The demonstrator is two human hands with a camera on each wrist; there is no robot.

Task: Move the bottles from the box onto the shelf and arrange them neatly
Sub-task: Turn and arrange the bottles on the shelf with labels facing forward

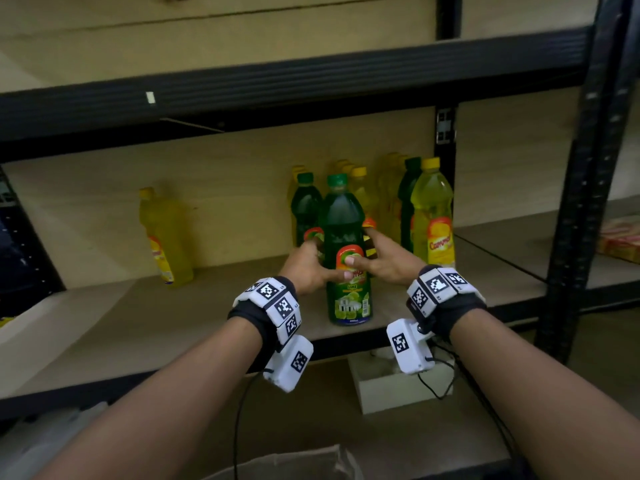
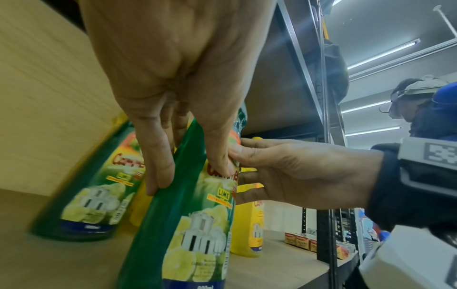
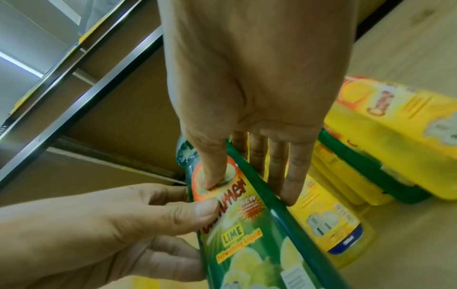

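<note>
Both hands, left hand (image 1: 309, 268) and right hand (image 1: 387, 258), grip the green lime bottle (image 1: 347, 258) upright on the shelf (image 1: 145, 327) (green and yellow bottles (image 1: 432, 213) crowd just behind; a lone yellow bottle (image 1: 165, 237) stands well left).

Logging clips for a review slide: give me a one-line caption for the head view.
Left hand and right hand grip a green lime dishwashing-liquid bottle upright on the wooden shelf.

A bottle (image 1: 348, 258) stands upright on the shelf (image 1: 138, 327), near its front edge. The left hand (image 1: 308, 268) is on the bottle's left side, the right hand (image 1: 384, 258) on its right, both thumbs on its front. Behind it stands a cluster of bottles (image 1: 391, 202), seemingly in rows. Well to the left, one bottle (image 1: 165, 237) stands alone against the back wall. Below the shelf sits a box (image 1: 398, 386).
</note>
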